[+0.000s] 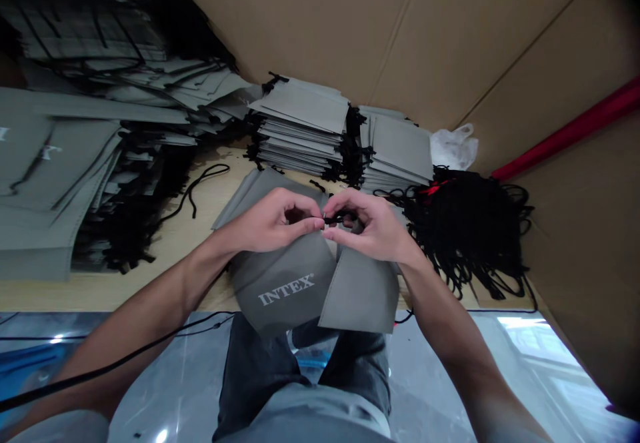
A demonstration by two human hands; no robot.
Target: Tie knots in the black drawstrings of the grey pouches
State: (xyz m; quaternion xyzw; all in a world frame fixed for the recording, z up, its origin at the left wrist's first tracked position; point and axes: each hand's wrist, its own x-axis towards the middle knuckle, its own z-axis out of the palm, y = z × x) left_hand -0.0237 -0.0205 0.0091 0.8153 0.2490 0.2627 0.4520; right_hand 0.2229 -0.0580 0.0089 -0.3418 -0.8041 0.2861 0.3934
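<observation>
In the head view, my left hand [280,222] and my right hand [373,226] meet over the table's front edge. Thumb and forefinger of both are pinched on a short black cord [334,218]; its exact knot or end is too small to make out. Below the fingers, a grey fabric pouch [285,296] printed INTEX hangs partly over the edge. Beside it on the right lies another grey fabric piece [360,290], with no print showing. My hands partly cover the upper parts of both.
Behind my hands stand two stacks of grey pouches, a left stack [305,120] and a right stack [400,143]. A black cord heap [470,230] lies at right, near a clear plastic bag [455,146]. More grey pouches [65,176] pile up left. Cardboard [340,23] walls the back.
</observation>
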